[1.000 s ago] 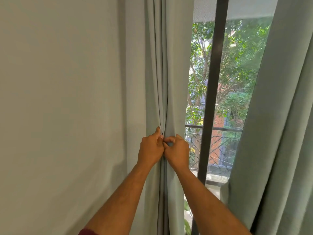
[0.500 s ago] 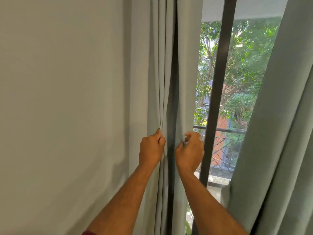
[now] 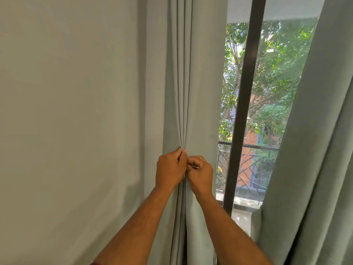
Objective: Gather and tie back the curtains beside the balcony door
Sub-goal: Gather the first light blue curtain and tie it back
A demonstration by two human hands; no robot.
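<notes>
A pale grey-green left curtain hangs beside the wall, its folds drawn together into narrow pleats at hand height. My left hand grips the bunched pleats from the left. My right hand pinches the outer fold of the same curtain and holds it against the left hand. The two hands touch. A second curtain of the same cloth hangs loose on the right. No tie-back is visible.
A plain wall fills the left. Between the curtains stands the dark door frame with glass; outside are a balcony railing and trees. The right curtain's lower edge bulges toward the door near the floor.
My right hand, half a second ago apart from the left and holding a fold further right, has brought that fold leftward to meet the left hand. The dark gap between pleats has closed.
</notes>
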